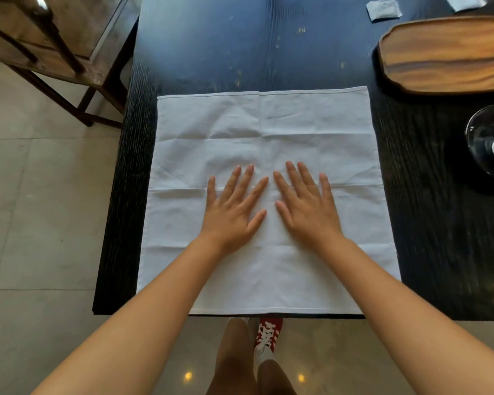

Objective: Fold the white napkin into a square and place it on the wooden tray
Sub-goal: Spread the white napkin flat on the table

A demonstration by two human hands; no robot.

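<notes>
The white napkin [268, 132] lies spread out flat and unfolded on the dark table [428, 238], creased, its near edge at the table's front edge. My left hand [234, 209] and my right hand [305, 208] rest palm down side by side on the napkin's middle, fingers spread, holding nothing. The wooden tray [445, 55] sits at the table's far right, apart from the napkin, with nothing on it.
A glass bowl [485, 138] with a white object in it stands at the right edge. Two small white packets [384, 10] lie at the back. A wooden chair [54, 52] stands left of the table. The person's legs and a red shoe [268, 334] show below.
</notes>
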